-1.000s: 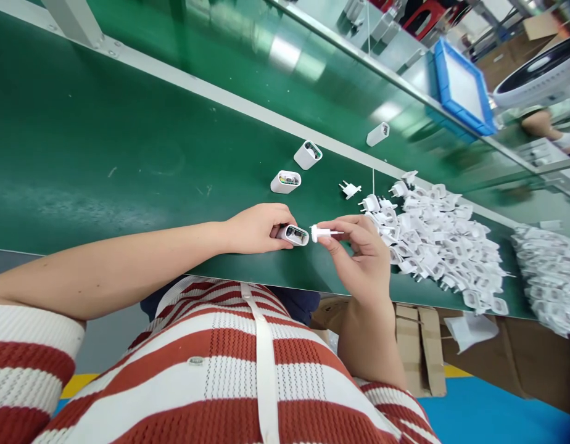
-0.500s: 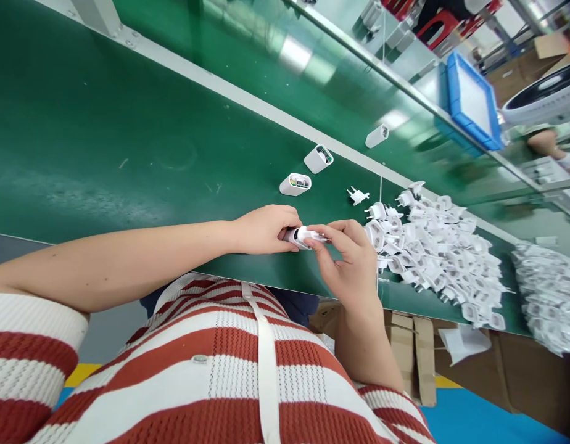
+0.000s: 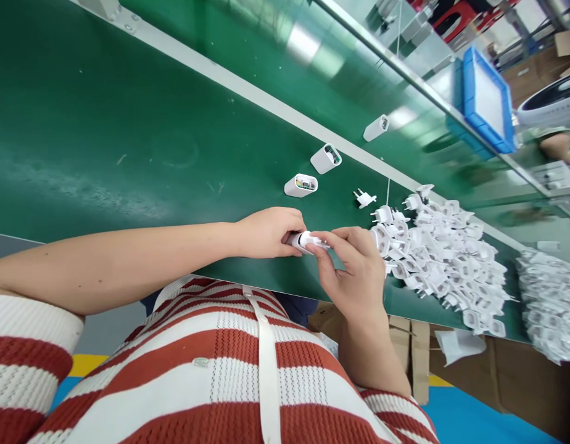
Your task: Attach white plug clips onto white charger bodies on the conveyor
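Note:
Near the table's front edge my left hand (image 3: 274,232) is closed round a white charger housing (image 3: 296,240), its end turned to the right. My right hand (image 3: 352,262) pinches a white plug cap with metal pins (image 3: 311,240) against that end; a dark gap shows between the two parts. Beyond my hands lie two more open white charger housings, one nearer (image 3: 294,186) and one farther (image 3: 324,161), with circuit boards visible inside. A single loose plug cap (image 3: 364,198) lies to their right, close to a large heap of plug caps (image 3: 445,259).
Another housing (image 3: 375,128) lies beyond the pale strip across the green table (image 3: 150,154). Clear-wrapped white parts (image 3: 549,302) are piled at the far right. A blue tray (image 3: 491,102) rests at the glass shelf; a person's hand (image 3: 557,147) shows behind. Cardboard (image 3: 511,376) stands below the table.
The view has shifted slightly. Both hands keep their grip, and the plug cap stays at the housing's end, its dark gap looking a little narrower.

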Demonstrator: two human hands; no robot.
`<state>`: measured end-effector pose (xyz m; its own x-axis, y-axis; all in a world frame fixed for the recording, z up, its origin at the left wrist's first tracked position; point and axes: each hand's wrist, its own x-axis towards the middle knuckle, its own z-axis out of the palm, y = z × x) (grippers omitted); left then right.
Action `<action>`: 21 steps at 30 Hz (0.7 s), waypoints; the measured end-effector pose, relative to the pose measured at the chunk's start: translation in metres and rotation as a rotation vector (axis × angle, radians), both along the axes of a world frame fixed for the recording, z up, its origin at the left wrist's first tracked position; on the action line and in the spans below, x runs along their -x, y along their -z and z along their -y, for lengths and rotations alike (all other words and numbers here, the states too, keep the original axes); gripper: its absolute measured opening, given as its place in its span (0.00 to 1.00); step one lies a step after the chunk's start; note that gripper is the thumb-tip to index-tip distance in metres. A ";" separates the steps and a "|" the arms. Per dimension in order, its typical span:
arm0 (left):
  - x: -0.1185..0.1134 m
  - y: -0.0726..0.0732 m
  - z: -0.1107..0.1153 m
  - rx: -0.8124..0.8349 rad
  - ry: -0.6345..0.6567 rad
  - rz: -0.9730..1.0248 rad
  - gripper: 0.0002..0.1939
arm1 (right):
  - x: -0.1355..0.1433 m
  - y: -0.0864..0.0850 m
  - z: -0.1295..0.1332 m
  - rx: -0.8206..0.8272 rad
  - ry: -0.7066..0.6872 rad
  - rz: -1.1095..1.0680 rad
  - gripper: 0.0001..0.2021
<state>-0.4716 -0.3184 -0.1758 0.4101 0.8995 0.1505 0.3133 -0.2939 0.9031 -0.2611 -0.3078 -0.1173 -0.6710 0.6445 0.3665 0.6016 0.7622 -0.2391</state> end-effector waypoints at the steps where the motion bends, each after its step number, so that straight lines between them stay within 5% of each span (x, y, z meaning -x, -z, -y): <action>1: 0.000 0.000 0.000 -0.005 0.003 -0.001 0.08 | 0.000 0.001 0.000 0.009 0.000 0.004 0.08; 21: -0.002 0.003 0.000 -0.024 0.000 0.002 0.07 | 0.007 0.001 0.004 0.064 0.022 0.006 0.08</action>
<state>-0.4695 -0.3186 -0.1792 0.4101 0.8956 0.1727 0.3118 -0.3156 0.8962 -0.2686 -0.3120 -0.1184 -0.6585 0.6810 0.3202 0.6192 0.7322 -0.2838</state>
